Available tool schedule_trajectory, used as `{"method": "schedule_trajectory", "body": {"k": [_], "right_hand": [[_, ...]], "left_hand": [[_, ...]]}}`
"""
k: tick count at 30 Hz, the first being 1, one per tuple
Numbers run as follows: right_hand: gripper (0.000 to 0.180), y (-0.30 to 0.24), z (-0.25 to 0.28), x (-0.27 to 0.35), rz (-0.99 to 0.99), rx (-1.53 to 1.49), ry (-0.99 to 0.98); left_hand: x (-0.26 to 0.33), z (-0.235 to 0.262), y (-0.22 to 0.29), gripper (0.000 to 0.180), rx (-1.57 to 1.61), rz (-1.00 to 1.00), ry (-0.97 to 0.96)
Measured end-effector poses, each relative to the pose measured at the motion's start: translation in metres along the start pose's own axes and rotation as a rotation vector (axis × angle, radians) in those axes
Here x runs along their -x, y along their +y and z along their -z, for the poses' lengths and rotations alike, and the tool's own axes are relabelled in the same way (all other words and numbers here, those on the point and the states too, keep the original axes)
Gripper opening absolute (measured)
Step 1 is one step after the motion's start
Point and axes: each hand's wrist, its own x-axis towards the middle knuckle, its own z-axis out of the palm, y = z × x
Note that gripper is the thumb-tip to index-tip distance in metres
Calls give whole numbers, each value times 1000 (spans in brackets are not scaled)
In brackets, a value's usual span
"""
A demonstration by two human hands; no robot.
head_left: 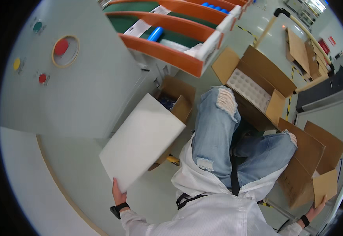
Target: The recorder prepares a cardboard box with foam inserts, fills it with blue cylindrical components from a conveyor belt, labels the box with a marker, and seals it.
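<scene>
My left hand grips the lower corner of a white foam slab, its fingers closed at the edge. The slab is tilted over an open cardboard box that holds small dark items, and covers part of it. Out to the right, my right hand is closed on a flap of another open cardboard box. The inside of that box is mostly hidden by its flaps. Beyond my knees stands a third open carton, with a white tray of round pockets in it.
Orange-sided chutes with green beds and blue cylinders stand ahead. A grey cabinet with coloured buttons and a ringed red button rises at left. More cardboard lies behind a tubular rail at the far right.
</scene>
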Motion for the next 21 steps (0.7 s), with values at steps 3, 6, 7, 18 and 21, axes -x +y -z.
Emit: {"method": "schedule_trajectory", "body": {"k": [3, 6, 7, 18, 21], "right_hand": [[42, -21, -26, 25, -37, -29, 15], [43, -30, -23, 9, -11, 49, 21], [47, -27, -9, -6, -171, -46, 13], [43, -33, -23, -27, -119, -68, -11], [43, -28, -14, -34, -145, -72, -38]], "left_hand": [[-22, 16, -14, 54, -147, -92, 190], [-49, 1, -31, 57, -273, -81, 304], [-51, -2, -34, 59, -261, -16, 297], [-50, -25, 4, 56, -351, 354, 82], [-45, -42, 0, 49, -185, 338, 80]]}}
